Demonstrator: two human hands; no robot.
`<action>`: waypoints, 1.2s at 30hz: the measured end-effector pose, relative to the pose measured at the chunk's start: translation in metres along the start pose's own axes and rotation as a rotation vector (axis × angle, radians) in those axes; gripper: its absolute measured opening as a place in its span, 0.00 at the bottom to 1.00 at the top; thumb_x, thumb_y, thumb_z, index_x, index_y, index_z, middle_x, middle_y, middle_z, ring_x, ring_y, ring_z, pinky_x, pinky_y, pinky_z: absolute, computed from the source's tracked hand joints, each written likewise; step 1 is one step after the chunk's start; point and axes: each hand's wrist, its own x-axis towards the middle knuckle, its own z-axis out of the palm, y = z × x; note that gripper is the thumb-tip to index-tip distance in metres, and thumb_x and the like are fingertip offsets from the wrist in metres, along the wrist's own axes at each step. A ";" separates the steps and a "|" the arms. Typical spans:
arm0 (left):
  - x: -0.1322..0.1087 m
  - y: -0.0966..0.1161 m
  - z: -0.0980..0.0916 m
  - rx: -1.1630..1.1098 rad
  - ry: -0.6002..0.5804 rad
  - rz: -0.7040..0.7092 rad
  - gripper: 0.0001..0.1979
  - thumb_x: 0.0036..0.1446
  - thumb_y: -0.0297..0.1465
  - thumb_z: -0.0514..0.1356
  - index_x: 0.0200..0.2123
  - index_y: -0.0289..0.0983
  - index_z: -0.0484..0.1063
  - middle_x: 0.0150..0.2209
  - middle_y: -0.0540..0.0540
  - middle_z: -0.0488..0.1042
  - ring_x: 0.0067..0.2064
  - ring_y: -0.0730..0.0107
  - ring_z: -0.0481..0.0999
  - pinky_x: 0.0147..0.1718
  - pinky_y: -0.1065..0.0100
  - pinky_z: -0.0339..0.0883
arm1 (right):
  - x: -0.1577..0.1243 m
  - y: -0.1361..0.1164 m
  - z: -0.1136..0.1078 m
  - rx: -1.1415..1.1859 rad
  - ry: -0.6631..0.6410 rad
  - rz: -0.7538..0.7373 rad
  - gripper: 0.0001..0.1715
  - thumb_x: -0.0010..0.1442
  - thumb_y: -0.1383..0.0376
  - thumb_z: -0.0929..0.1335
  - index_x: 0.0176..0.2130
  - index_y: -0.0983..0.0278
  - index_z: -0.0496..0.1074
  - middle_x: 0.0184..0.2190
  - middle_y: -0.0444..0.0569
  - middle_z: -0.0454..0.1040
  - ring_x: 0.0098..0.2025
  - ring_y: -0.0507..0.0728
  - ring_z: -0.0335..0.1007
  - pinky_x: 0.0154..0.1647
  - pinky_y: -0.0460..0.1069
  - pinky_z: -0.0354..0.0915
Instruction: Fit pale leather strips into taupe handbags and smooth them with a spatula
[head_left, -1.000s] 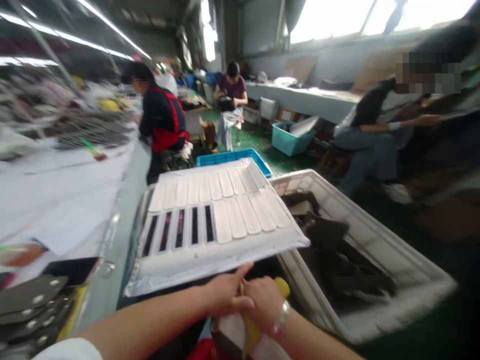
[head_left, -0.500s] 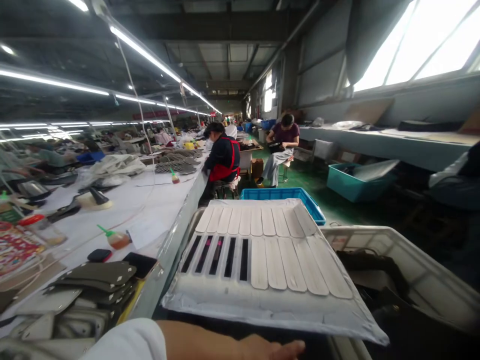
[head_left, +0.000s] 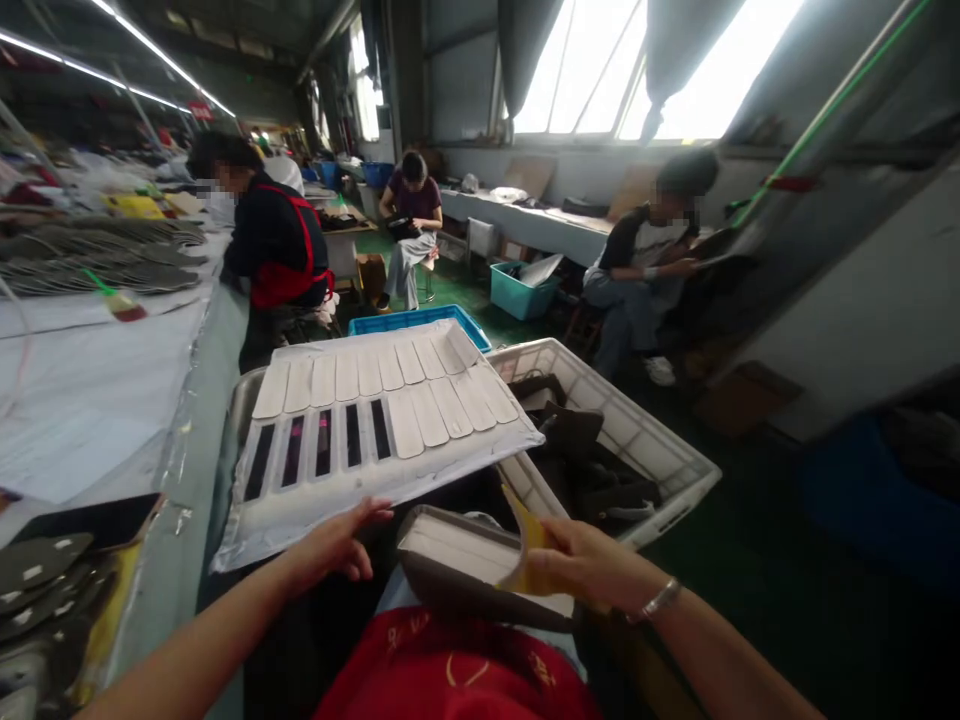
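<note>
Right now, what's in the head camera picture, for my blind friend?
The right hand holds a grey folded piece with a yellow strip; the left hand is at the edge of a white sheet of strips.

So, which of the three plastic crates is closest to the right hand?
The white crate with dark pieces inside, just beyond the right hand; the blue crate and the teal crate stand farther back.

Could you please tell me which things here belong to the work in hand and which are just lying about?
In hand: grey piece in right hand; strip sheet by left hand.
Lying about: white crate; blue crate; glue bottle.
</note>
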 end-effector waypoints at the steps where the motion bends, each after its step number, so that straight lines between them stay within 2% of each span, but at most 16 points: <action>1: -0.003 -0.006 0.006 -0.071 -0.038 -0.002 0.33 0.54 0.56 0.46 0.59 0.47 0.55 0.64 0.40 0.51 0.25 0.71 0.75 0.23 0.68 0.64 | -0.006 0.000 0.008 0.118 -0.042 -0.021 0.20 0.52 0.55 0.68 0.38 0.69 0.72 0.33 0.52 0.75 0.32 0.55 0.70 0.29 0.45 0.63; 2: -0.002 -0.010 0.014 -0.115 -0.074 -0.004 0.33 0.54 0.57 0.46 0.60 0.50 0.52 0.65 0.41 0.50 0.27 0.68 0.76 0.24 0.66 0.65 | -0.011 -0.002 0.017 0.228 -0.068 -0.039 0.21 0.51 0.55 0.68 0.38 0.69 0.72 0.33 0.51 0.75 0.32 0.55 0.70 0.29 0.45 0.63; 4: 0.004 -0.015 0.030 -0.162 -0.129 -0.028 0.37 0.52 0.58 0.45 0.62 0.50 0.48 0.62 0.38 0.56 0.29 0.62 0.77 0.28 0.62 0.68 | -0.014 -0.005 0.039 0.356 -0.030 -0.070 0.21 0.50 0.56 0.68 0.39 0.69 0.72 0.33 0.51 0.75 0.31 0.54 0.69 0.29 0.45 0.63; 7: 0.015 -0.015 0.044 -0.231 -0.220 -0.089 0.42 0.50 0.61 0.44 0.63 0.48 0.44 0.53 0.37 0.68 0.32 0.55 0.78 0.33 0.58 0.68 | -0.010 -0.008 0.069 0.206 0.164 -0.115 0.15 0.51 0.59 0.67 0.33 0.68 0.74 0.30 0.49 0.74 0.31 0.53 0.67 0.29 0.45 0.61; 9: 0.019 -0.015 0.045 -0.306 -0.279 -0.098 0.43 0.48 0.63 0.42 0.63 0.49 0.44 0.51 0.39 0.70 0.34 0.53 0.78 0.36 0.56 0.67 | -0.005 -0.007 0.086 0.086 0.222 -0.134 0.12 0.51 0.61 0.67 0.29 0.67 0.75 0.27 0.47 0.74 0.30 0.52 0.66 0.28 0.44 0.59; 12: 0.019 -0.017 0.042 -0.414 -0.324 -0.081 0.42 0.48 0.62 0.43 0.62 0.48 0.46 0.51 0.40 0.69 0.39 0.52 0.77 0.37 0.55 0.67 | 0.005 -0.005 0.110 0.200 0.134 -0.125 0.11 0.53 0.62 0.66 0.29 0.68 0.75 0.26 0.46 0.74 0.27 0.50 0.65 0.24 0.42 0.57; 15: 0.018 -0.020 0.041 -0.514 -0.350 -0.043 0.40 0.51 0.60 0.44 0.61 0.44 0.51 0.50 0.40 0.69 0.41 0.54 0.75 0.36 0.59 0.68 | 0.018 -0.009 0.136 0.387 0.071 -0.064 0.11 0.52 0.62 0.67 0.28 0.69 0.73 0.22 0.45 0.72 0.23 0.49 0.64 0.21 0.42 0.57; 20: 0.017 -0.024 0.040 -0.667 -0.403 0.029 0.38 0.54 0.56 0.47 0.59 0.35 0.56 0.47 0.38 0.71 0.45 0.55 0.73 0.46 0.58 0.64 | 0.037 -0.029 0.179 0.667 -0.038 0.232 0.08 0.56 0.64 0.66 0.30 0.67 0.70 0.14 0.43 0.68 0.16 0.51 0.65 0.15 0.43 0.60; 23: 0.017 -0.027 0.040 -0.705 -0.408 0.049 0.39 0.55 0.57 0.46 0.60 0.34 0.54 0.47 0.37 0.72 0.46 0.55 0.73 0.48 0.57 0.63 | 0.045 -0.034 0.202 0.830 -0.075 0.313 0.09 0.59 0.65 0.63 0.29 0.67 0.68 0.15 0.44 0.69 0.15 0.52 0.66 0.14 0.44 0.63; 26: 0.019 -0.033 0.041 -0.731 -0.413 0.045 0.40 0.54 0.57 0.45 0.61 0.36 0.53 0.46 0.37 0.72 0.43 0.55 0.75 0.44 0.57 0.65 | 0.052 -0.030 0.213 0.986 -0.080 0.331 0.10 0.62 0.66 0.61 0.32 0.68 0.68 0.19 0.46 0.72 0.15 0.51 0.66 0.15 0.44 0.64; 29: 0.024 -0.038 0.043 -0.757 -0.371 0.038 0.40 0.53 0.57 0.46 0.61 0.38 0.52 0.46 0.38 0.73 0.41 0.55 0.76 0.41 0.58 0.67 | 0.058 -0.025 0.214 1.058 -0.091 0.332 0.09 0.62 0.65 0.61 0.34 0.69 0.67 0.23 0.48 0.74 0.15 0.50 0.67 0.15 0.43 0.64; 36: 0.033 -0.038 0.054 -0.763 -0.203 -0.001 0.38 0.54 0.57 0.47 0.62 0.41 0.51 0.48 0.39 0.71 0.42 0.56 0.75 0.40 0.59 0.68 | 0.065 -0.017 0.209 1.145 -0.177 0.350 0.12 0.62 0.61 0.62 0.35 0.70 0.66 0.20 0.47 0.72 0.14 0.50 0.65 0.16 0.45 0.64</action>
